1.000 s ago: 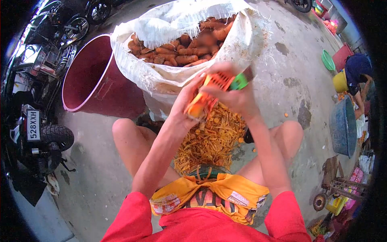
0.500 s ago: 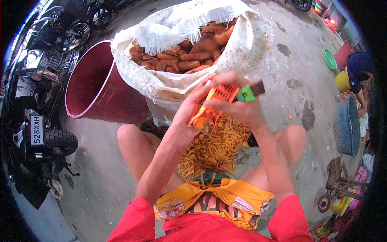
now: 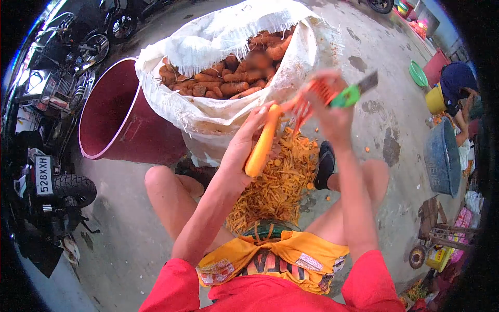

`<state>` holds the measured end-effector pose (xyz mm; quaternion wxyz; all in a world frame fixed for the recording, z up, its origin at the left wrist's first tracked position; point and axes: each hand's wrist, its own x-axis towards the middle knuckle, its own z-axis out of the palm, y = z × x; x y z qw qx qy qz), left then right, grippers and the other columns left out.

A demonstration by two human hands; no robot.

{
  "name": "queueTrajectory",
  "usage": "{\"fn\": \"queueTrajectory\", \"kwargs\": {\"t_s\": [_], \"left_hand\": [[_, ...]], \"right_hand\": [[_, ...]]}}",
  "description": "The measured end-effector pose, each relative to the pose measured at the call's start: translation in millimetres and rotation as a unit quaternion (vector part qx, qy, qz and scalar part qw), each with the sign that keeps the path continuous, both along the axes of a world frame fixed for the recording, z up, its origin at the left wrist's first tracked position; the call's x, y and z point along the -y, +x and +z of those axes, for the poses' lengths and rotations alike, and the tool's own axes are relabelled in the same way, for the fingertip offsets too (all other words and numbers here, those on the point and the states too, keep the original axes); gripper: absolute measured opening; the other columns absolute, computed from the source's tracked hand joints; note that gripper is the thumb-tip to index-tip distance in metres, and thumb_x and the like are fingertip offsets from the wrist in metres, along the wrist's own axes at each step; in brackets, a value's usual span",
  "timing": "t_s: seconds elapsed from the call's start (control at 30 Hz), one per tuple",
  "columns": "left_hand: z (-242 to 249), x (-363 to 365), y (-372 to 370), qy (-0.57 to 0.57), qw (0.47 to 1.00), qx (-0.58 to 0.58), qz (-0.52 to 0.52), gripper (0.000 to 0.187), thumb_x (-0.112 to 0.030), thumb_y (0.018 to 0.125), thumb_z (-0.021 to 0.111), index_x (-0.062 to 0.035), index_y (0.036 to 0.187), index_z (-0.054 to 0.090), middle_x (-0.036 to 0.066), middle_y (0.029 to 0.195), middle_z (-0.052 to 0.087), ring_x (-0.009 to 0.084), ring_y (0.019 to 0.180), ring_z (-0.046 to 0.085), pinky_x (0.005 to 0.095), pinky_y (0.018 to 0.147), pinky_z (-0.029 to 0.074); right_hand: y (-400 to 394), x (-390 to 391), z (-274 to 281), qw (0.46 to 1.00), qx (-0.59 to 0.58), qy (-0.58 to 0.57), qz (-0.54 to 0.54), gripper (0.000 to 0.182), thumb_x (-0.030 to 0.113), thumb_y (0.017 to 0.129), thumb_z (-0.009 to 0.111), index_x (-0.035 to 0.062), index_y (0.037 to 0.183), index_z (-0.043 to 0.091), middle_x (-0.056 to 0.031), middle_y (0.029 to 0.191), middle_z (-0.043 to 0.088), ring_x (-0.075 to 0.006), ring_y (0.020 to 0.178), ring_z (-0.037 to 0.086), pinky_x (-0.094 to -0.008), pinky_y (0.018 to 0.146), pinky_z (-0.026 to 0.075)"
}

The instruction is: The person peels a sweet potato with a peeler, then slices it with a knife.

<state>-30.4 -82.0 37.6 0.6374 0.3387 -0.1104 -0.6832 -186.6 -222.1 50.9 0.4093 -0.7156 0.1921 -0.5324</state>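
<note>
A bright orange, peeled-looking carrot lies lengthwise in my left hand, with the fingers wrapped round it. To the right of the carrot's upper end, my right hand grips an orange-red slotted peeler, slightly blurred. A knife with a green handle and dark blade sticks out to the right from the same hand. Beneath both hands is a heap of orange peelings. Behind them an open white sack holds many unpeeled carrots.
A large maroon tub stands left of the sack. Motorcycles line the left side. On the right, a person bends beside a grey-blue basin, a yellow container and a green basket. A wooden cart is at lower right.
My right hand has moved right and up with the peeler and knife, away from my left hand. The carrot, mostly covered before, now shows along its length. The view has shifted slightly.
</note>
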Motion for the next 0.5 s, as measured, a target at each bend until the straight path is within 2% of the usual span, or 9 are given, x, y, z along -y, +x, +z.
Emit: {"fn": "queueTrajectory", "kwargs": {"t_s": [0.03,0.07,0.13,0.17,0.2,0.3,0.4,0.47,0.5], "left_hand": [[2.5,4.5,-6.9,0.008,0.999,-0.022,0.033,0.032,-0.031,0.108,0.056,-0.0165,0.135,0.063,-0.001,0.12,0.064,0.0091,0.097,0.064,0.0259,0.08,0.056],[5.5,8.3,-9.7,0.016,0.997,-0.042,0.065,0.032,-0.031,0.107,0.057,-0.0163,0.135,0.063,-0.001,0.121,0.064,0.0096,0.096,0.064,0.0267,0.083,0.056],[12.1,5.1,-5.0,0.016,0.999,-0.003,0.051,0.031,-0.03,0.107,0.057,-0.016,0.134,0.063,-0.001,0.119,0.064,0.0098,0.096,0.064,0.0273,0.084,0.056],[13.7,-0.9,-3.9,0.019,0.999,0.033,0.034,0.03,-0.029,0.107,0.058,-0.0157,0.133,0.063,-0.001,0.117,0.065,0.01,0.096,0.064,0.0278,0.085,0.057],[14.4,-3.8,-3.7,0.016,0.997,0.067,0.018,0.029,-0.028,0.107,0.059,-0.0154,0.133,0.063,0.0,0.116,0.066,0.0102,0.096,0.065,0.0284,0.086,0.057],[11.6,-3.8,-6.1,0.024,0.997,0.07,0.025,0.029,-0.028,0.108,0.054,-0.0141,0.133,0.063,-0.002,0.115,0.066,0.0087,0.096,0.064,0.026,0.083,0.056],[3.1,4.3,-7.7,-0.007,0.997,0.058,0.053,0.029,-0.026,0.108,0.054,-0.0123,0.133,0.063,0.0,0.119,0.065,0.0099,0.1,0.066,0.0264,0.08,0.057],[8.3,-0.8,-8.6,-0.03,0.997,0.032,0.057,0.029,-0.024,0.108,0.054,-0.0124,0.133,0.063,0.001,0.122,0.064,0.0105,0.102,0.067,0.0276,0.08,0.058],[6.4,-4.9,-5.0,-0.022,0.997,0.053,0.047,0.029,-0.024,0.108,0.054,-0.0126,0.133,0.062,0.001,0.121,0.065,0.0102,0.1,0.066,0.0272,0.08,0.058]], "right_hand": [[5.6,-20.7,1.0,0.996,-0.013,-0.088,0.026,0.03,0.016,0.086,0.086,0.0056,0.108,0.068,-0.0002,0.092,0.069,-0.0103,0.08,0.064,-0.0287,0.076,0.053],[8.1,-23.6,2.4,0.995,-0.011,-0.091,0.027,0.03,0.016,0.086,0.086,0.0056,0.108,0.068,-0.0002,0.092,0.069,-0.0103,0.08,0.064,-0.0287,0.076,0.053],[9.6,-30.8,-1.0,0.978,-0.081,-0.13,0.139,0.046,0.027,0.079,0.092,0.0058,0.109,0.065,-0.0011,0.092,0.067,-0.0161,0.079,0.065,-0.0309,0.076,0.054],[11.3,-14.0,-14.6,0.991,-0.055,-0.114,0.039,0.045,0.027,0.08,0.092,0.0058,0.109,0.065,-0.0008,0.092,0.066,-0.014,0.08,0.064,-0.03,0.076,0.053],[7.0,5.5,-18.1,1.0,-0.012,-0.017,0.02,0.043,0.024,0.081,0.091,0.006,0.11,0.064,-0.0002,0.092,0.066,-0.012,0.08,0.063,-0.0293,0.075,0.053],[-2.0,21.1,-4.1,0.997,0.043,0.064,-0.017,0.032,0.016,0.083,0.088,0.0058,0.109,0.071,-0.0005,0.09,0.069,-0.0106,0.083,0.065,-0.0281,0.074,0.053],[5.6,-25.7,4.5,1.0,-0.008,-0.023,0.017,0.033,0.017,0.083,0.088,0.005,0.109,0.071,-0.0025,0.088,0.071,-0.0115,0.082,0.067,-0.0275,0.075,0.054],[10.8,-34.9,6.7,0.967,-0.057,-0.191,0.158,0.041,0.021,0.081,0.091,0.0084,0.111,0.065,-0.0009,0.096,0.069,-0.0111,0.088,0.066,-0.0308,0.078,0.055],[11.1,-21.7,-5.9,0.979,-0.07,-0.169,0.087,0.037,0.019,0.083,0.089,0.0084,0.11,0.066,-0.0013,0.098,0.07,-0.0111,0.092,0.067,-0.031,0.078,0.055]]}}
